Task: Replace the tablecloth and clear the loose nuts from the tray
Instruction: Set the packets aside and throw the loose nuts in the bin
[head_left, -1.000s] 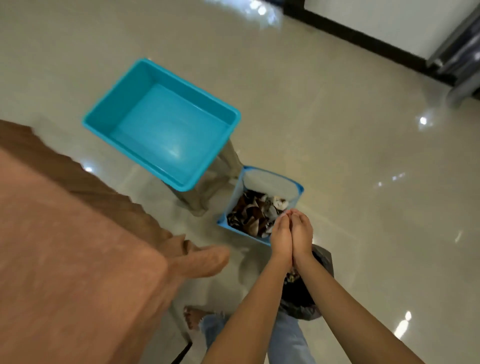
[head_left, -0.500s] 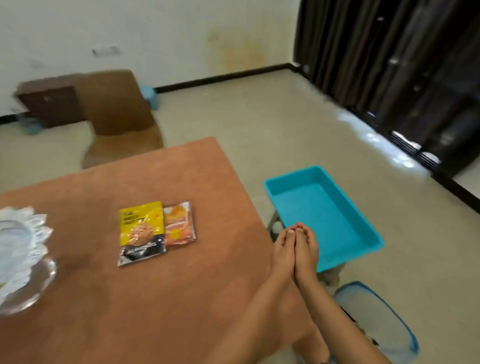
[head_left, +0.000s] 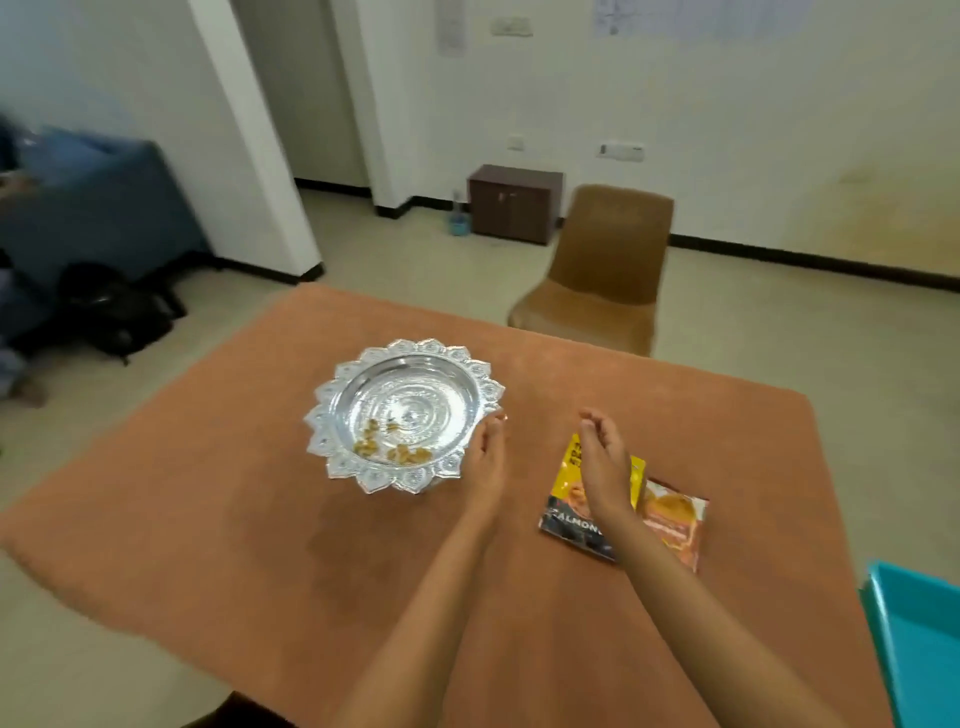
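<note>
Shows a matte rust-orange tablecloth (head_left: 208, 519) covering the table to its edges, bare and wide at left and front, a brown moulded chair (head_left: 608, 270) beyond the far edge and a teal plastic tub (head_left: 914, 634) off the right corner. Holds a few loose nuts (head_left: 402, 454) in the scallop-rimmed embossed silver tray (head_left: 337, 384) at mid-cloth, the left hand (head_left: 485, 460) straight-fingered and empty just beside its right rim. Has the right hand (head_left: 605, 470) apart, loosely curled, empty, above a yellow-and-black packet (head_left: 566, 514) reading "ALMOND", against an orange packet (head_left: 675, 525).

1. Loads of bare tablecloth (head_left: 208, 519) left of and in front of the silver tray (head_left: 332, 395).
2. Snack packets (head_left: 670, 525) lie right of the tray, under the right hand (head_left: 605, 467).
3. Teal bin (head_left: 919, 639) sits just off the tablecloth's right edge.
</note>
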